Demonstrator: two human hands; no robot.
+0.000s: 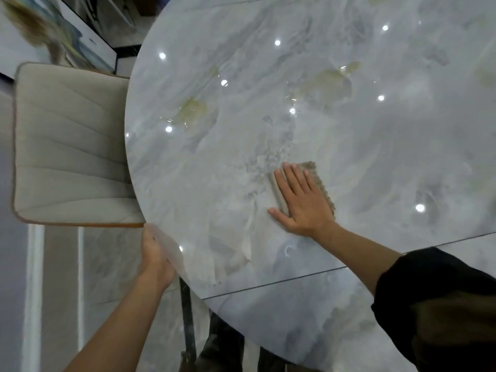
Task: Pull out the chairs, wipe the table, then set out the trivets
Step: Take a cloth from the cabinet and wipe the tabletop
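One chair (pixel 69 146) sitting beside table (pixel 375 157); right hand (pixel 300 202), fingers flat, pressing cloth (pixel 310 167), wiping underway; left hand (pixel 154 260) meeting rim, fingers hidden, grip unclear; trivets still pending.

Floor (pixel 112 264) is glossy grey marble-look tile with pale veining. There are two bright white streaks (pixel 33 291) running down it on the left, maybe reflections, hard to say. Up in the top-left corner there's a painting (pixel 40 28) with a thin dark edge, all blurry swirls of brown, teal and white. Just right of it is a black bar frame (pixel 117 61) of some sort, can't tell what it belongs to. Stuff behind that is too blurry to make out.
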